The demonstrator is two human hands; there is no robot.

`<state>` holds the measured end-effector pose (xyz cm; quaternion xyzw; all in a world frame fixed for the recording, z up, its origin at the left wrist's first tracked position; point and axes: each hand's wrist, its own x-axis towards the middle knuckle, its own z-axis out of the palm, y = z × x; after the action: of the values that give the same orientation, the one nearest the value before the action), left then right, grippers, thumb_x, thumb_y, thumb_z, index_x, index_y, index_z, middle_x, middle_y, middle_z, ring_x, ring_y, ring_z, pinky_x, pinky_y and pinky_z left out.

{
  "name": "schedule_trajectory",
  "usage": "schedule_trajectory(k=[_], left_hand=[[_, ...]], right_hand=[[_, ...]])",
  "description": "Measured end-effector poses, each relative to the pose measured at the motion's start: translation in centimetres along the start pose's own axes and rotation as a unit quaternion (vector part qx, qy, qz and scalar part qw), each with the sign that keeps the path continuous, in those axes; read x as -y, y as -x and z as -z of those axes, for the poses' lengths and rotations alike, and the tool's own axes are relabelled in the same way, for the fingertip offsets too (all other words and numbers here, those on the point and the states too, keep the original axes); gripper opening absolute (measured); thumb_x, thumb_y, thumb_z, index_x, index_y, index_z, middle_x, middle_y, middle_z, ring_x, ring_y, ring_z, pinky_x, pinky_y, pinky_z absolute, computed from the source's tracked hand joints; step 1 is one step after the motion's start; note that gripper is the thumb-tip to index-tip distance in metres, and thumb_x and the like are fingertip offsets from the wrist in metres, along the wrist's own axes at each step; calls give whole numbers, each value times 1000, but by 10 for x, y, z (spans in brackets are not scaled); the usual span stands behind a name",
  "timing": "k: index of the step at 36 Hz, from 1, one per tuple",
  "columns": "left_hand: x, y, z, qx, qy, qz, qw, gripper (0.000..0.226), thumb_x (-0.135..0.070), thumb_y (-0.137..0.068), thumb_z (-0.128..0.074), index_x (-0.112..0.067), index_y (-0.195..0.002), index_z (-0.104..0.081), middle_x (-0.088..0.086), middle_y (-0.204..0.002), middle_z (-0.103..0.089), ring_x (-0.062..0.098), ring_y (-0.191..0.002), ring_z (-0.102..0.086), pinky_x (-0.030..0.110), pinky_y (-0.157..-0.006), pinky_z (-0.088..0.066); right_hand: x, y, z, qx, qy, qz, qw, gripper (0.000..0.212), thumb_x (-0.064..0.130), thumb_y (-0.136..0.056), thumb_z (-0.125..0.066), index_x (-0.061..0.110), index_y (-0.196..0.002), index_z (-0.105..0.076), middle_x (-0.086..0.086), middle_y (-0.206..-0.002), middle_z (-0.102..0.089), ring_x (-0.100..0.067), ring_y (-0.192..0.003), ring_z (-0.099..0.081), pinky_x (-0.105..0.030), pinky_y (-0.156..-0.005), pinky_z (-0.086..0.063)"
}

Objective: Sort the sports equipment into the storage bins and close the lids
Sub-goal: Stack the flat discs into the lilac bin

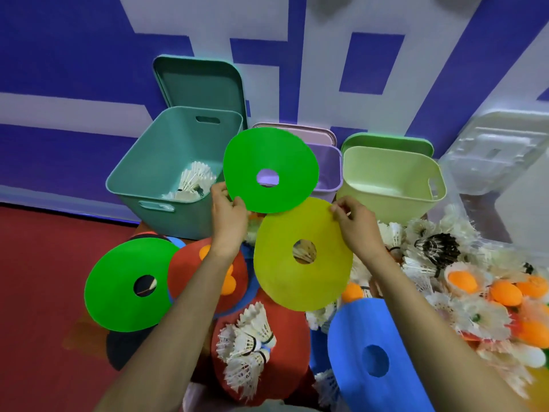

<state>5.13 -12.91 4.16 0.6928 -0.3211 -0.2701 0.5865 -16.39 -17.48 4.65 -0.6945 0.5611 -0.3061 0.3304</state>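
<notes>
A bright green flat plastic disc with a round centre hole [285, 153] is held up at one o'clock from the left hand [228, 214], in front of the open lilac plastic bin [329, 173], whose colour shows through the hole. A yellow-green flat plastic disc with a centre hole [279, 278] hangs at seven o'clock from the right hand [358, 226], its top edge tucked just under the green one. At eleven o'clock stands an open teal plastic bin [148, 165] with white feather shuttlecocks [194, 181] inside and its teal lid [199, 81] leaning upright behind it. At one o'clock sits an open pale green plastic bin [386, 166], and a clear plastic container [499, 150] stands at two o'clock. Lower down lie a second green disc [113, 307] at eight o'clock, a red disc carrying shuttlecocks [285, 337] at six, a blue disc [347, 337] at five, and a heap of shuttlecocks mixed with orange balls [505, 292] at four. The floor is red [38, 278]; the wall behind is blue with broad white shapes [59, 55]. The left hand pinches the green disc's lower rim between thumb and fingertips. The right hand pinches the yellow-green disc's upper right rim the same way, the other fingers curled.
</notes>
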Motion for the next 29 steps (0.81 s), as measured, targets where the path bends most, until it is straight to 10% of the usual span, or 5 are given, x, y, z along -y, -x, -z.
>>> schedule_trajectory(k=[8, 17, 25, 29], left_hand=[[-28, -47, -39, 5, 56, 51, 997, 30, 10, -86, -36, -15, -103, -37, 14, -115, -52, 30, -101, -61, 44, -81, -57], [-34, -83, -74, 70, 6, 88, 994, 27, 9, -85, -45, -11, -104, -40, 11, -108, -54, 32, -99, -61, 43, -76, -56], [-20, -113, -85, 76, -181, 44, 979, 38, 5, -82, -46, -3, -119, -46, 21, -122, -53, 36, -111, -54, 45, -92, -48], [-17, -126, -85, 94, -302, 45, 948, 44, 4, -85, -46, 5, -129, -41, 26, -129, -43, 38, -117, -45, 34, -93, -33]], right_hand=[[2, -61, 23, -107, 28, -79, 991, 20, 15, -98, -43, 1, -103, -56, -18, -101, -63, -34, -92, -56, -32, -67, -34], [11, -119, 19, -84, -68, -156, 982, 3, 11, -94, -42, 9, -96, -40, -19, -97, -57, -41, -71, -65, -54, -67, -55], [19, -150, -1, -45, -117, -191, 973, 8, 7, -96, -44, 7, -103, -44, -19, -109, -55, -24, -57, -59, -30, -47, -57], [13, -161, -11, 27, -36, -183, 982, 22, -1, -93, -45, -5, -113, -55, -11, -84, -59, -10, -50, -44, -8, -27, -28]])
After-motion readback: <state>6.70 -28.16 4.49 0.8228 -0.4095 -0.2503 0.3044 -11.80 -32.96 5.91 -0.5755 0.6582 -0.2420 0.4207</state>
